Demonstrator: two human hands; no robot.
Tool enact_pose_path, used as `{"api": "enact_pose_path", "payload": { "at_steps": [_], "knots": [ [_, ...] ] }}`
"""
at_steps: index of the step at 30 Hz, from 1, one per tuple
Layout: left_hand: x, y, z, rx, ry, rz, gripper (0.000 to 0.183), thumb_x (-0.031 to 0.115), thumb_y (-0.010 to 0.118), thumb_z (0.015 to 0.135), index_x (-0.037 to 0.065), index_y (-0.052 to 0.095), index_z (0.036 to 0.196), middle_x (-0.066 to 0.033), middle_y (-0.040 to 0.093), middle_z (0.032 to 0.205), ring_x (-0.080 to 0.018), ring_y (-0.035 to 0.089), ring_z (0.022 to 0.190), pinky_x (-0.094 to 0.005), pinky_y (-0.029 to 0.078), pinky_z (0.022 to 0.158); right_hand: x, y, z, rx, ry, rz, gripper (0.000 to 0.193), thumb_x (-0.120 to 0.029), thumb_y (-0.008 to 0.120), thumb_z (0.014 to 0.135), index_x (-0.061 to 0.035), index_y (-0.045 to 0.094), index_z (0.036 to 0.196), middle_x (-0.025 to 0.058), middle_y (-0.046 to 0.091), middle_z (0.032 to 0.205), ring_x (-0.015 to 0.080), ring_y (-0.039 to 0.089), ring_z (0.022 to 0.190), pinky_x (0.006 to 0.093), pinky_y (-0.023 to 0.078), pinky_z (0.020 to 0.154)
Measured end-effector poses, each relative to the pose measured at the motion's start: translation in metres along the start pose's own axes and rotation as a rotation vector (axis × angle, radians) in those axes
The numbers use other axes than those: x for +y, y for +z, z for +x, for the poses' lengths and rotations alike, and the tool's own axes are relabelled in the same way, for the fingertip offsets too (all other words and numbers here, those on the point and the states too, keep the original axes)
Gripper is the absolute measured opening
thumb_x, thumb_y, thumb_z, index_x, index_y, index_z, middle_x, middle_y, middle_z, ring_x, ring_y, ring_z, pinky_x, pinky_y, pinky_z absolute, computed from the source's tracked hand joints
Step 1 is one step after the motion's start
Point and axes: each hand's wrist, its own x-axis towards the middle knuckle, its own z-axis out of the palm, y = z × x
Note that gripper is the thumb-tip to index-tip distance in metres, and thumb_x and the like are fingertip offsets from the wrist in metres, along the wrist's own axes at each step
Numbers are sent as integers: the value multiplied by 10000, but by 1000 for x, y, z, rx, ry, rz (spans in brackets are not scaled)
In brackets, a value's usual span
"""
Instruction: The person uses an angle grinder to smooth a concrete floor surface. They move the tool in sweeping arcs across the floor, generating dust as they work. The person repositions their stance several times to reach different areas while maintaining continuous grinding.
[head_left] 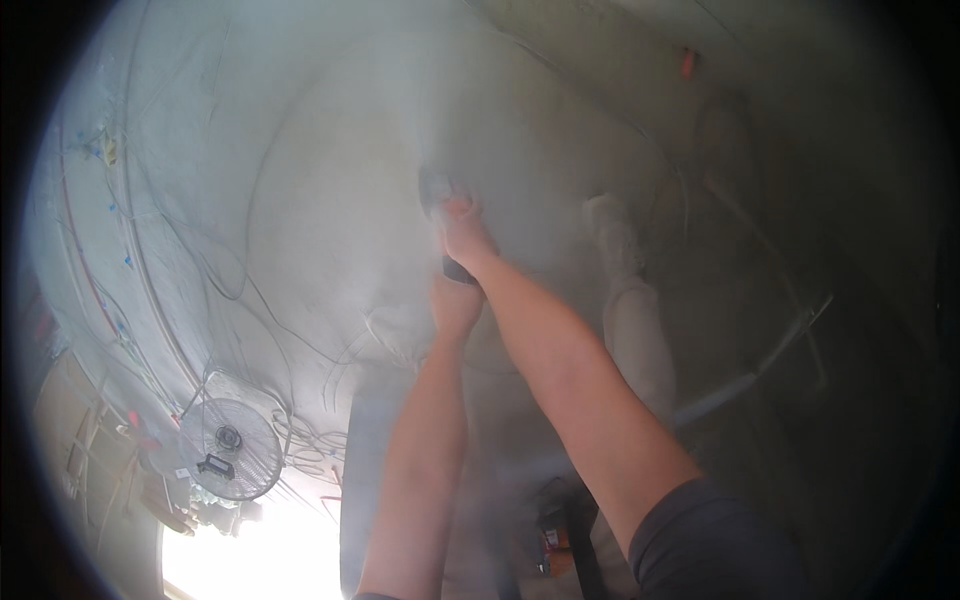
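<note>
Both my hands are closed around a hand-held power tool that looks like an angle grinder, its dark grey head [434, 188] pointing away from me. My right hand [467, 232] grips it just behind the head. Nearer to me, my left hand [456, 306] is wrapped round the rear, next to a black part of the body [457, 271]. Pale dust streams out from the head over the grey surface [330, 180] in front and blurs the tool's outline. Whether the head touches that surface cannot be made out.
A leg in dusty pale trousers [640, 340] ends in a shoe [608, 218] right of my hands. A round caged fan [232, 448] stands lower left among loose cables [310, 440]. Long hoses or pipes [140, 255] run along the left. A small red object [688, 63] lies upper right.
</note>
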Motion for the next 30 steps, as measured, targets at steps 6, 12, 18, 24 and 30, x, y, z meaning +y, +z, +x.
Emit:
{"api": "enact_pose_path", "payload": {
  "at_steps": [6,12,18,24,30],
  "knots": [
    [-11,2,5,-14,-71,74,462,360,892,806,-38,764,1003,-197,780,886,-337,768,838,-493,560,732,-8,-9,-9,-78,172,-147,965,-455,618,1041,-124,41,1740,228,652,1521,416,656,1388,564,496,1146],
    [7,-8,0,-75,-122,63,411,334,872,817,-12,770,1012,-165,794,878,-297,773,746,-467,571,648,-26,-15,-15,-61,220,-130,1040,-625,614,1031,-119,60,1750,233,624,1555,429,640,1405,569,493,1147],
    [17,-12,-2,-83,-174,55,400,318,879,815,8,750,1032,-126,770,833,-247,739,689,-445,542,598,-33,-18,-18,-66,244,-114,1102,-727,605,1003,-111,76,1748,235,624,1553,434,641,1402,573,498,1139],
    [20,-15,-2,-90,-176,33,423,319,898,806,9,743,1048,-125,765,854,-232,710,683,-433,531,583,-38,-19,-20,-62,238,-108,1063,-713,602,1012,-85,115,1718,243,644,1523,438,649,1387,569,506,1132],
    [20,-15,-3,-49,-72,-27,468,459,851,902,31,668,864,-36,635,686,-164,572,512,-383,416,441,-37,-15,-15,-34,215,-82,1008,-693,615,1015,-84,173,1685,241,663,1498,432,654,1385,572,506,1131]
  ]
}}
